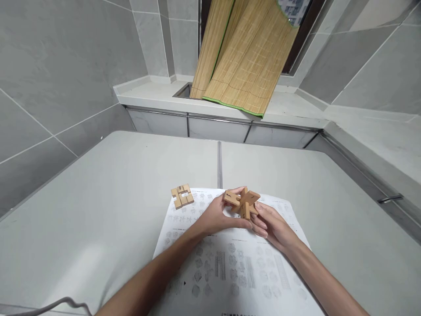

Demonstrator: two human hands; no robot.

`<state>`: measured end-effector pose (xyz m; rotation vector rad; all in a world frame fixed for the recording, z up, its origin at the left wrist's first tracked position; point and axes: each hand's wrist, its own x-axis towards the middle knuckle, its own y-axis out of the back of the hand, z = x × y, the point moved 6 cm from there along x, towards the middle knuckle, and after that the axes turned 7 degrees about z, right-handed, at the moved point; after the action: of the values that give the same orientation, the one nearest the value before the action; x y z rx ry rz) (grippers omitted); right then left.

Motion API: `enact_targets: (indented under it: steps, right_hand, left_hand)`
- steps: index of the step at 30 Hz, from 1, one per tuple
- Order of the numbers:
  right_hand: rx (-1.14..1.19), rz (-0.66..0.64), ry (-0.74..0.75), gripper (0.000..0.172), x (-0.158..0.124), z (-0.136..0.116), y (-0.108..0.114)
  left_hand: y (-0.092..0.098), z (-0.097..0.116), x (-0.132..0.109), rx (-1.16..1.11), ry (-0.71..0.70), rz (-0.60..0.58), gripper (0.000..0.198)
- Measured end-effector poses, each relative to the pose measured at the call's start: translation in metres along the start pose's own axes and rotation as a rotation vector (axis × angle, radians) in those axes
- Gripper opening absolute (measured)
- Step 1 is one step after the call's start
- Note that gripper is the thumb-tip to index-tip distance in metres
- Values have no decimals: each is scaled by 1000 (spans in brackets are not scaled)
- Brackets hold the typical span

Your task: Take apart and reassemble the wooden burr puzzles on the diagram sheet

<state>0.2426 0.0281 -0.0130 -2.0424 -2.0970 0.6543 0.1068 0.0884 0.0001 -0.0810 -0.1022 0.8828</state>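
Both hands meet over a printed instruction sheet (230, 263) on a pale grey table (98, 210). My left hand (217, 215) and my right hand (271, 224) are closed together on a partly joined cluster of notched wooden puzzle pieces (243, 201), held just above the sheet. The left fingers grip its left side, the right fingers its lower right. Two or three more notched wooden pieces (182, 195), marked with numbers, lie side by side at the sheet's upper left corner, apart from both hands.
A rolled bamboo mat (240, 61) leans against a dark window on a tiled ledge (158, 94) behind the table. Grey tiled walls stand at left and right. A thin cable (55, 305) crosses the bottom left corner.
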Motion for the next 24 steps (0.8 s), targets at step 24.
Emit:
enact_targets:
  steps: [24]
  right_hand:
    - [201,41,-31,36,4,11,-3]
  left_hand:
    - [11,-8,5,-198,58,206,62]
